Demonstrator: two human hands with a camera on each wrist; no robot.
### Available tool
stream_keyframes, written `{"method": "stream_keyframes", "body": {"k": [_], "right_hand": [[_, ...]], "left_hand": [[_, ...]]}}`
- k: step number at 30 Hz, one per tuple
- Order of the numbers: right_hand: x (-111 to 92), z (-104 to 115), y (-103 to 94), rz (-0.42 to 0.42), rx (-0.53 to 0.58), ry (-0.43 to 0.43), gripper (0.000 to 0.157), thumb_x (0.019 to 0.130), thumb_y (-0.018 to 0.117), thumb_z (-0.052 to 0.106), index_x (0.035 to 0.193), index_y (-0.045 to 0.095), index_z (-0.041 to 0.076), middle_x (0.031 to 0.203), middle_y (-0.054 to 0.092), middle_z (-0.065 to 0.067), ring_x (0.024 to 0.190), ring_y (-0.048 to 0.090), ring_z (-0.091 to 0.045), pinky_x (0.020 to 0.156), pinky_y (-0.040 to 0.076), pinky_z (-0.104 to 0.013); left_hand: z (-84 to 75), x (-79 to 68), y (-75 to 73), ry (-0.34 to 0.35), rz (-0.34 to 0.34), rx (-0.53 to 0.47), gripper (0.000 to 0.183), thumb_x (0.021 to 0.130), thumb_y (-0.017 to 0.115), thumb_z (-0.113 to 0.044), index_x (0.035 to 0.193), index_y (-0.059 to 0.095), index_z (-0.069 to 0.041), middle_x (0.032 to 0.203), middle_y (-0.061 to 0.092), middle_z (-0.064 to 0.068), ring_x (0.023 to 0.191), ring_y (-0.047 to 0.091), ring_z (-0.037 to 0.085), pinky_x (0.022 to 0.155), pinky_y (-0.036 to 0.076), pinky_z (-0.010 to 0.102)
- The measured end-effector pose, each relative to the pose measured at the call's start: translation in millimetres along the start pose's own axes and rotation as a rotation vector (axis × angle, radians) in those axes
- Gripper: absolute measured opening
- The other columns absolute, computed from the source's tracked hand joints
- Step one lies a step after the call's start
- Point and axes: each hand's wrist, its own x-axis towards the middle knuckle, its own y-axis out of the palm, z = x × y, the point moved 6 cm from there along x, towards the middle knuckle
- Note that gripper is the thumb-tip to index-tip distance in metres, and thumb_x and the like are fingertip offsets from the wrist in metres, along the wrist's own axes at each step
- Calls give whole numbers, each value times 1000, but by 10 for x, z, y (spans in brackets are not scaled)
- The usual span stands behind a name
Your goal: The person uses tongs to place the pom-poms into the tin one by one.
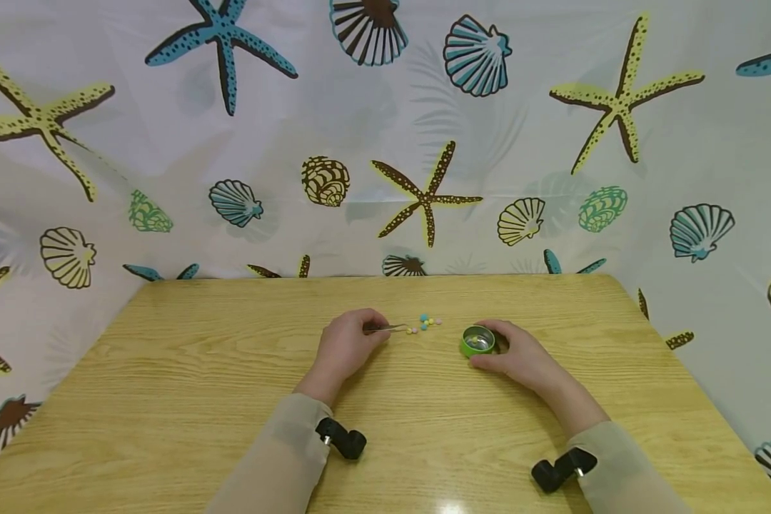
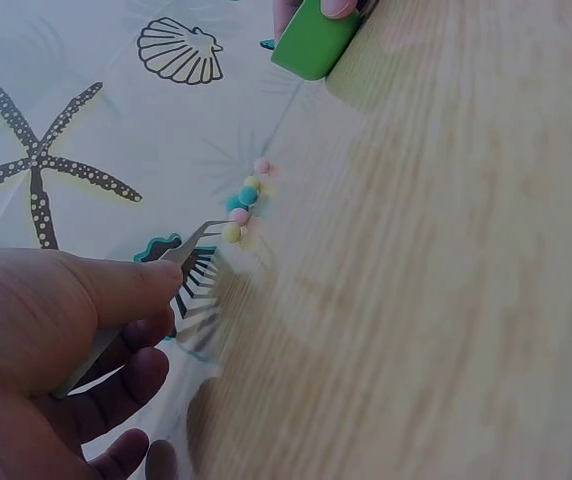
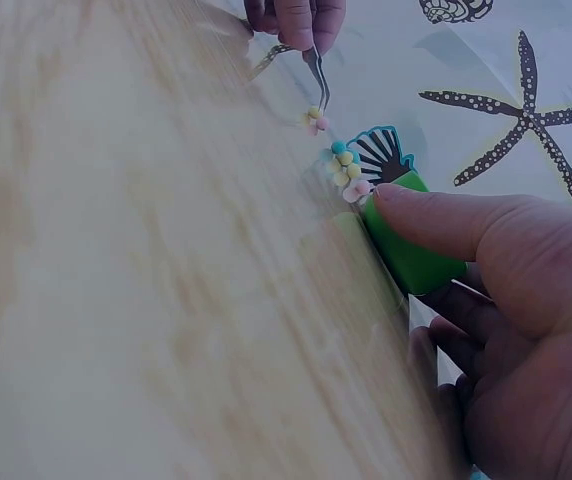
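My left hand [image 1: 350,341] pinches a pair of metal tweezers [image 2: 194,240] between thumb and fingers. The tweezers' bent tips reach right up to a yellow bead [image 2: 231,233] and a pink bead [image 2: 239,215] on the table. Just beyond them lie several more small beads in blue, yellow and pink, among them a larger blue bead [image 1: 424,318]. To the right, my right hand [image 1: 510,353] grips a small round green tin [image 1: 469,351] between thumb and fingers. The tin stands upright with its shiny inside facing up, and a little yellow shows within it.
The wooden table [image 1: 424,428] reaches to a pale cloth [image 1: 360,235] printed with starfish and shells, which hangs at the back and sides. Each sleeve carries a black wrist camera, one on the left [image 1: 347,439] and one on the right [image 1: 562,470].
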Motion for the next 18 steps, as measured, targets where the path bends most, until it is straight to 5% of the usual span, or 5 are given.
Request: {"method": "stream_keyframes", "body": {"k": [18], "right_hand": [[17, -12, 0, -3, -14, -7, 74, 97, 90, 26, 160, 56, 7, 163, 53, -20, 158, 38, -43, 129, 27, -63]], "left_hand": [[31, -4, 3, 26, -11, 22, 8, 103, 83, -20, 109, 83, -14, 110, 80, 2, 101, 73, 26, 95, 58, 50]]}}
